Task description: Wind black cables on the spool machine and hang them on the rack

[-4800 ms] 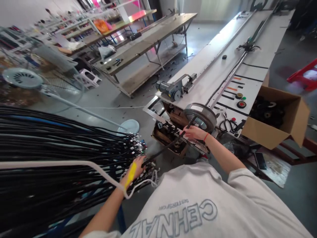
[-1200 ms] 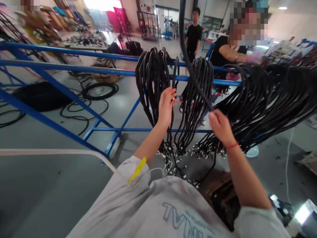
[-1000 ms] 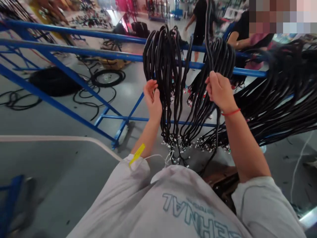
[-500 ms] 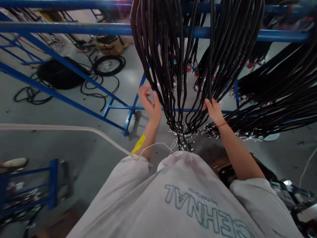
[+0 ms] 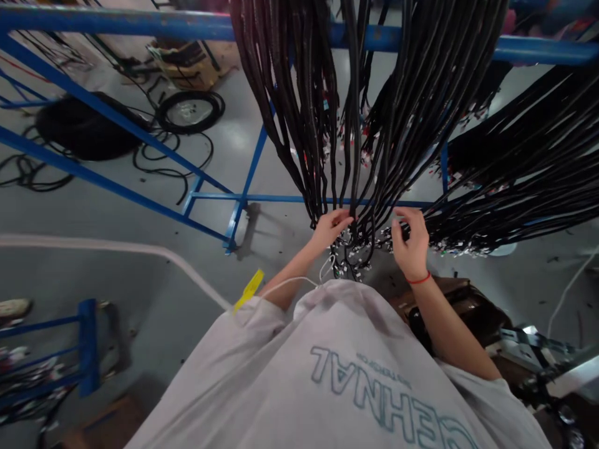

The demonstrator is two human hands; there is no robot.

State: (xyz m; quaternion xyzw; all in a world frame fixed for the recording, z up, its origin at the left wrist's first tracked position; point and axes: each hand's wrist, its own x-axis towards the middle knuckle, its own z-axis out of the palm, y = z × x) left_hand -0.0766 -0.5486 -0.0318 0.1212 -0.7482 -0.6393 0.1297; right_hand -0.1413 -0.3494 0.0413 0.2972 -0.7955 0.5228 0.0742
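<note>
Black wire harnesses [image 5: 304,93] hang in thick bundles over a blue rail, their small white connectors [image 5: 349,265] gathered at the low ends in front of me. My left hand [image 5: 330,229] has its thumb and fingers closed on the lower part of one wire harness [image 5: 354,168] in the middle. Just right of the bundle, my right hand [image 5: 412,244] is open, thumb and forefinger apart, holding nothing. It is near the cable ends but apart from them.
The blue rack rail [image 5: 140,24] crosses the top, with a slanted frame and foot [image 5: 234,227] at left. More harnesses [image 5: 528,149] spread out at right. A coiled black hose [image 5: 189,113] lies on the floor. A pale cord [image 5: 140,248] runs in from the left.
My left hand has moved right and down from the bundle's left side and closed on a harness. My right hand has let go of a harness, moved down and opened.
</note>
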